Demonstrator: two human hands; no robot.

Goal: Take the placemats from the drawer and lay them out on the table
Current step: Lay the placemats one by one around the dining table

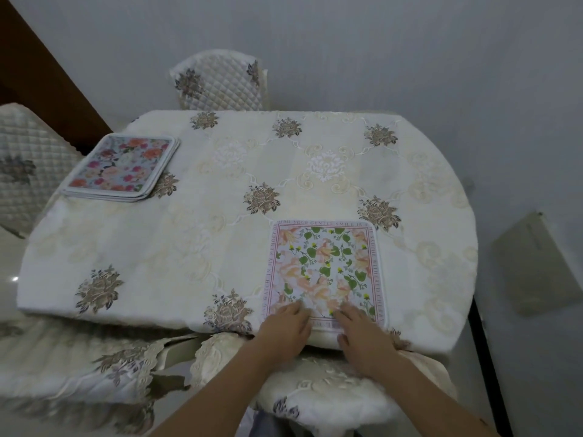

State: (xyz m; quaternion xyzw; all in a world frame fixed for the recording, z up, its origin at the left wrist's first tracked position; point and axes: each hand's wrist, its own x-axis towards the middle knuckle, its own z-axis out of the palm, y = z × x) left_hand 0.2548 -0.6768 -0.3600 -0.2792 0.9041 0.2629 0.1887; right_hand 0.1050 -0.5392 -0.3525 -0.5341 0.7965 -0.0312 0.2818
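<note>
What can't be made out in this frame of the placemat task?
Head view only:
- Stack of placemats: the top mat hides the rest, so the count is unclear.
- Drawer: out of frame.
- Single placemat: its near edge is covered by the left hand and right hand.
- Border lettering: partly too small and warped to read.
- Chair below the hands: cut off by the arms.

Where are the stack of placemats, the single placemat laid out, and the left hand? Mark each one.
stack of placemats (121, 164), head view, on the flowered face of the top mat.
single placemat (325, 266), head view, on the middle of its leaf print.
left hand (285, 329), head view, on the back of the hand.
</note>
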